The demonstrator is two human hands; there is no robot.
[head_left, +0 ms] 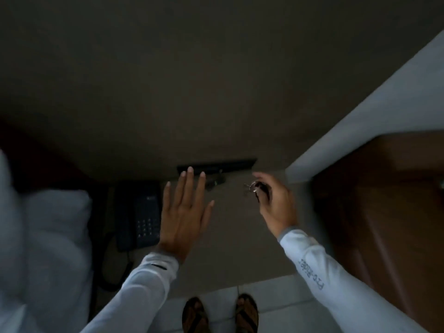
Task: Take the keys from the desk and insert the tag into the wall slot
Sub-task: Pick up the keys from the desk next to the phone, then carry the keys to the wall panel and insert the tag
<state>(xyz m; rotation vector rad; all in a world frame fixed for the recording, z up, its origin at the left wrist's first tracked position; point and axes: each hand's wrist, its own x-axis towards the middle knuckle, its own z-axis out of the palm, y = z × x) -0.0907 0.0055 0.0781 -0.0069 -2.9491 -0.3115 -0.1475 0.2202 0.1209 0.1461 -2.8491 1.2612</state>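
Keys (254,188) held in right hand (276,203).

The left hand (185,212) was held flat, back toward the camera, fingers straight and slightly spread, pointing up and away, thumb out to the right; its pale sleeve ran down to the lower left. The right hand (274,200) was curled, fingers bent inward and closed on the keys (254,188); its wrist bent, its pale sleeve ran to the lower right; both feet stood below, in sandals.
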